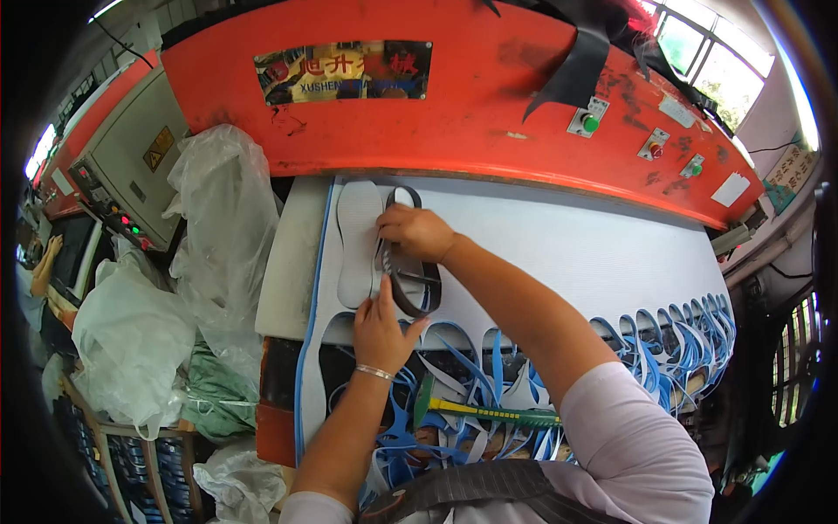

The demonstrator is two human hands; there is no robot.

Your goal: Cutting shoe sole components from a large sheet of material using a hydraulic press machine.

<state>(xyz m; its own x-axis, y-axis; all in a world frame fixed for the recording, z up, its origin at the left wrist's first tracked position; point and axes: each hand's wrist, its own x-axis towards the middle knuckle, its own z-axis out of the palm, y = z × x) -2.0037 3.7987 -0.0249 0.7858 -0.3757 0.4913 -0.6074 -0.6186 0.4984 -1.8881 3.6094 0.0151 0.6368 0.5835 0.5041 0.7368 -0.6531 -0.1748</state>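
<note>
A dark metal sole-shaped cutting die [417,288] lies on a white foam sheet with a blue edge [576,253] under the orange press. My right hand [414,231] grips the die's upper part. Resting at the die's lower end, my left hand [381,327] has its fingers spread flat on the sheet and wears a thin bracelet. A sole-shaped outline [360,240] shows in the sheet just left of the die. Sole-shaped holes [663,332] run along the sheet's near edge.
The orange press head [471,96] overhangs the sheet, with green and red buttons [591,122] at right. Clear plastic bags [214,227] pile up at left. A yellow and green tool [489,410] lies among blue-white offcut strips [445,437] below. A control panel [113,210] stands far left.
</note>
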